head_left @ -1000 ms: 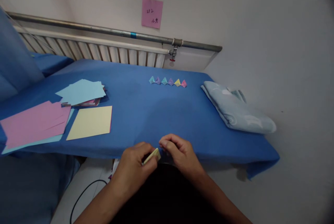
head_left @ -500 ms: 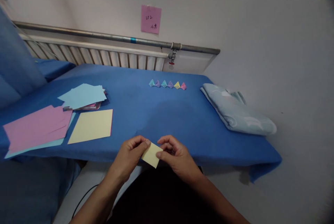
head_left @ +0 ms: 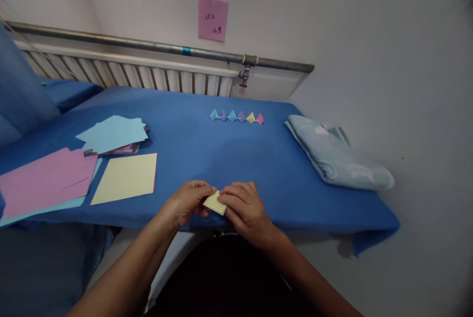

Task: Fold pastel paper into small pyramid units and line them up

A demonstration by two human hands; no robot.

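A small folded piece of yellow paper (head_left: 214,203) is pinched between my two hands, just above the near edge of the blue-covered surface. My left hand (head_left: 190,202) grips its left upper corner between thumb and fingers. On the right side, my right hand (head_left: 247,210) closes over the paper, its fingers covering that edge. Farther back lies a row of several small folded paper shapes (head_left: 237,116) in teal, purple, yellow and pink. A flat yellow sheet (head_left: 125,178) rests to the left of my hands, with a pink edge showing under it.
Pink sheets (head_left: 48,179) overlap light blue ones at the left. Behind them sits a stack topped with light blue paper (head_left: 114,134). A folded pale blue blanket (head_left: 334,154) lies at the right. A radiator (head_left: 148,76) and pipe run along the wall, below a pink note (head_left: 213,19).
Both hands have moved up slightly with the yellow paper, which now shows less of its face. My right-hand fingers have come down over its right side.
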